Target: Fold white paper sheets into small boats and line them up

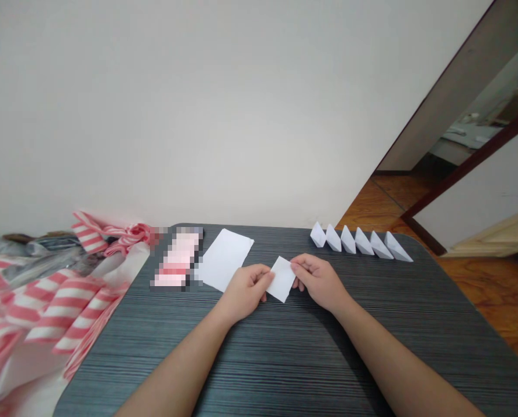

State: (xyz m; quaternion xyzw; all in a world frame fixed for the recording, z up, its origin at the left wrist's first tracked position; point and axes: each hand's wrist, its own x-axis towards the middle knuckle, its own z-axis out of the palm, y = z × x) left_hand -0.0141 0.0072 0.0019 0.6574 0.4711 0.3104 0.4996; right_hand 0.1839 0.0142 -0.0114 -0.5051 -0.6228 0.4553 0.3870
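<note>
Between my two hands is a small white square of paper (281,280), turned corner-up and raised a little over the dark table. My left hand (247,291) pinches its left corner with thumb and fingers. At the opposite corner, the thumb and fingers of my right hand (318,279) close on the paper. Beyond my left hand lies a larger white sheet of paper (225,258), flat on the tabletop. Several folded white paper pieces (358,241) stand in a row at the far right, beyond my right hand.
The dark wood-grained table (259,370) reaches the pale wall (224,110) at the back. A pixelated phone-shaped object (178,259) lies at its far left. Red-and-white striped cloth (63,301) is heaped beside the left edge. Wooden floor (493,284) shows on the right.
</note>
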